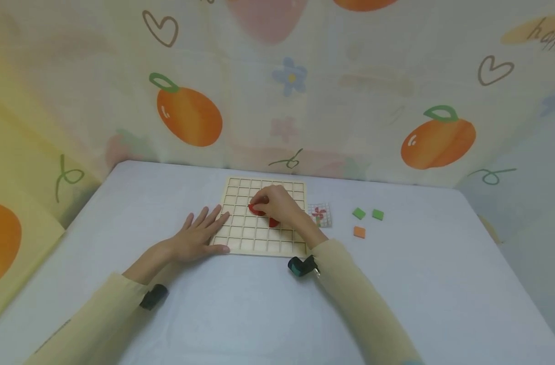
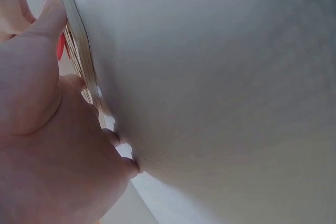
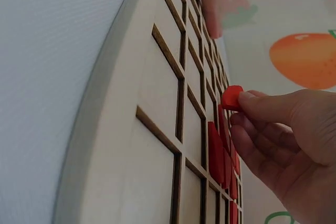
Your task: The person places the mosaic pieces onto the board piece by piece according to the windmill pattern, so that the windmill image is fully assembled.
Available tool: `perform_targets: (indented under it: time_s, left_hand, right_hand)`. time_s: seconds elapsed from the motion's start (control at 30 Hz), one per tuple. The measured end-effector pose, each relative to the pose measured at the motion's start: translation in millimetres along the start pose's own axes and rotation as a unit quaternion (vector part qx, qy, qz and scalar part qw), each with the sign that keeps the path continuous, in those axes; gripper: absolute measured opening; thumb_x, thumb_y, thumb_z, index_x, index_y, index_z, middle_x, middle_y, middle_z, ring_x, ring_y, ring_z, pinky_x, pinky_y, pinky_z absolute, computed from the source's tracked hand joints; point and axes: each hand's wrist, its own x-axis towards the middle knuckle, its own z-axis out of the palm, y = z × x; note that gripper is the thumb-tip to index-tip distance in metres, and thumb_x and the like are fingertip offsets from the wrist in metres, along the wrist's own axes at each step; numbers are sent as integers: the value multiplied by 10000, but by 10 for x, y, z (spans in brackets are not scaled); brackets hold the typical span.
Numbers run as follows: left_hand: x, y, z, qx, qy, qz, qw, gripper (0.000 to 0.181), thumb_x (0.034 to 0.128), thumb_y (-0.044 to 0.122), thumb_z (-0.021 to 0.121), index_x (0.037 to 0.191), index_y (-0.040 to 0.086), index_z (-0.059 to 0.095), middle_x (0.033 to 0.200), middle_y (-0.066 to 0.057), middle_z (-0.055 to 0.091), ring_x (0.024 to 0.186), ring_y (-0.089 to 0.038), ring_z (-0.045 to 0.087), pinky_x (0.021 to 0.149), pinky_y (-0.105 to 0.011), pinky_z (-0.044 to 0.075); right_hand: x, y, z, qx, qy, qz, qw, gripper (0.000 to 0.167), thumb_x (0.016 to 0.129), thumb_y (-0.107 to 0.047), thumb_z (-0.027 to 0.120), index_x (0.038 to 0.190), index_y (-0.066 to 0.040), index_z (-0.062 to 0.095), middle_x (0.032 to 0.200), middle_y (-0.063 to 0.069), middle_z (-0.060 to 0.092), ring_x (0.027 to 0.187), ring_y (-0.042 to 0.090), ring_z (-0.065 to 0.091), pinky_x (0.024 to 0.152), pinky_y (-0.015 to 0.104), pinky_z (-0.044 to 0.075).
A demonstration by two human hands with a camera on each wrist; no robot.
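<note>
A pale wooden grid board [image 1: 241, 233] lies on the table with red pieces [image 3: 216, 153] set in some of its squares. My right hand [image 1: 277, 203] is over the board and pinches a small red piece [image 3: 231, 98] between thumb and fingers. More red shows beneath this hand, partly hidden by it. My left hand [image 1: 197, 235] lies spread at the board's left edge, with thumb and fingertips touching the rim. In the left wrist view, the board's side edge [image 2: 79, 35] runs along the left thumb [image 2: 52, 14].
Right of the board lies a small card [image 1: 320, 215] with a red pinwheel-like picture on a grid. Farther right are two green tiles [image 1: 358, 213] and an orange tile [image 1: 359, 232]. A patterned cloth [image 1: 350, 126] hangs behind the white-covered table [image 1: 241, 314].
</note>
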Motion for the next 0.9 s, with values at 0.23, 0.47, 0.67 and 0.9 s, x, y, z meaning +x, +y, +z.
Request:
perform_targets:
  time_s: [0.23, 0.47, 0.67, 0.9]
  left_hand:
    - [15, -16, 7, 100, -1, -7, 9999, 904, 921, 530, 603, 1572, 82, 163, 1628, -206, 24, 1461, -480, -48, 1111, -666, -76]
    - [14, -16, 12, 44, 90, 18, 9999, 898, 915, 516, 617, 1567, 75, 184, 1625, -212, 39, 1461, -483, -36, 1113, -667, -68]
    - [15, -15, 8, 70, 54, 34, 10000, 896, 920, 536, 599, 1568, 78, 183, 1626, -208, 38, 1460, -484, -32, 1110, -674, -60]
    - [-1, -34, 14, 95, 109, 143, 9998, 891, 926, 531, 595, 1564, 61, 187, 1619, -230, 46, 1452, -504, -23, 1102, -691, -43]
  right_hand:
    - [52, 26, 28, -180, -28, 46, 9998, 119, 920, -143, 700, 1009, -108, 770, 989, 9, 734, 902, 135, 630, 865, 290, 503]
    - [54, 17, 39, -181, -19, 54, 9998, 127, 923, -148, 697, 1018, -104, 769, 1006, 15, 734, 928, 143, 639, 886, 296, 506]
    - [56, 19, 55, -232, 22, 87, 9997, 126, 921, -149, 698, 1010, -94, 770, 1015, 21, 737, 964, 152, 648, 909, 292, 498]
    - [28, 7, 65, -133, -43, 127, 9998, 135, 929, -138, 687, 1022, -74, 761, 1019, 30, 734, 953, 157, 656, 870, 282, 515]
